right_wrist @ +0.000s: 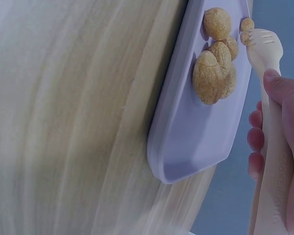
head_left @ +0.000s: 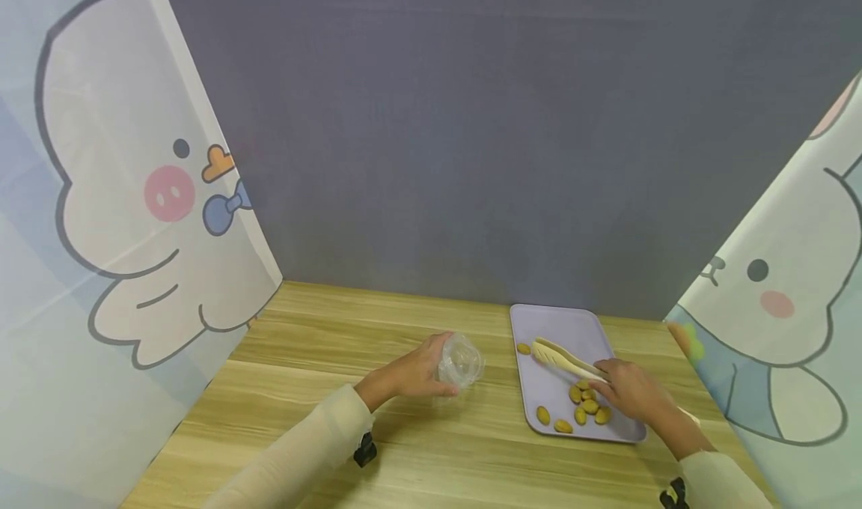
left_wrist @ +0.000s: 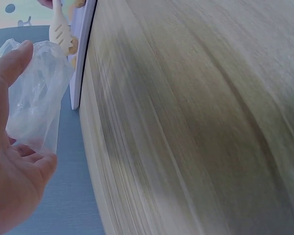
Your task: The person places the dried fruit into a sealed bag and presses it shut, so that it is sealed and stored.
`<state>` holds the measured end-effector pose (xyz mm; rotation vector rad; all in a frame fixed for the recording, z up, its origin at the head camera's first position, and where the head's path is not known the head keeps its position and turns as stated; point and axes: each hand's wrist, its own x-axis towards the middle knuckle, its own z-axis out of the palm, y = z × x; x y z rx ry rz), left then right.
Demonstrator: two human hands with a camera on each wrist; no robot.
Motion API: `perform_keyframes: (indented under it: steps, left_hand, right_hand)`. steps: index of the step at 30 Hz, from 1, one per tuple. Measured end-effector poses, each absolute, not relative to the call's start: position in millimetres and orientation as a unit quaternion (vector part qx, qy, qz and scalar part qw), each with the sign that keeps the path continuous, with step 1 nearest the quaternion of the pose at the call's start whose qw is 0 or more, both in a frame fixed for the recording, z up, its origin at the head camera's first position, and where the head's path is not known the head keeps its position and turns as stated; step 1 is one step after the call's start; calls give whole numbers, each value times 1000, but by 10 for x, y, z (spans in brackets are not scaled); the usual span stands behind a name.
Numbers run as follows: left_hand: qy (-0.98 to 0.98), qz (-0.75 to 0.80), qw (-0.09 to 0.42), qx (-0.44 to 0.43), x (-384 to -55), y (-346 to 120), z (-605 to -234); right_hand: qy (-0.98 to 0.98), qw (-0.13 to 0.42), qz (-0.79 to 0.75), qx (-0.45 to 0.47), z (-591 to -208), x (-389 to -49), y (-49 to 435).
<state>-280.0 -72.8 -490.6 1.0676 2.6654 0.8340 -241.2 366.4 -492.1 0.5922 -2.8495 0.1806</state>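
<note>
My left hand (head_left: 420,370) holds a thin clear plastic bag (left_wrist: 39,93) above the table, thumb on one side and fingers on the other. The bag's rounded mouth faces up in the head view. My right hand (head_left: 633,393) grips cream-coloured tongs (head_left: 562,361) by the handles, over a lilac tray (head_left: 548,391). Several brown, oval nut-like pieces (head_left: 590,406) lie on the tray, mostly clustered towards its near end. One brown piece (head_left: 523,349) sits by the tong tips at the tray's left edge; whether the tips touch it is unclear.
Both hands work over a wood-grain table (head_left: 323,344). A grey panel (head_left: 438,157) rises behind it, and cartoon-printed sheets (head_left: 128,194) stand at the left and right. The tray lies to the right of the bag, with table surface between them.
</note>
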Motion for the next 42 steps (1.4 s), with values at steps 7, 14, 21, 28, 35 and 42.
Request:
perform_keyframes:
  steps: [7,14,21,28,35,42]
  left_hand:
    - [890,279,73,353,-2795,-705,-4906]
    - [891,275,72,354,-2796,-687,-4946]
    - [895,267,73,349,-2794,-679,-4947]
    - [894,265,68,354,-2793,-667,-4932]
    - [892,278,70,348,-2766,-645,-4903]
    - [892,279,76,347,-2769,-629,-4921]
  right_hand:
    - [-966,133,56,214,-4846,-2416,3646]
    - [-953,172,69,241,-4778,-2451,3601]
    - [-952,169,67,247,-4663,-2432,3501]
    - [-953,161,66,247,-4567,-2413,3385]
    - [-949,164,66,260,-4491,-2396,3281]
    - [-947,164,70,268,-4397,-2348,3136]
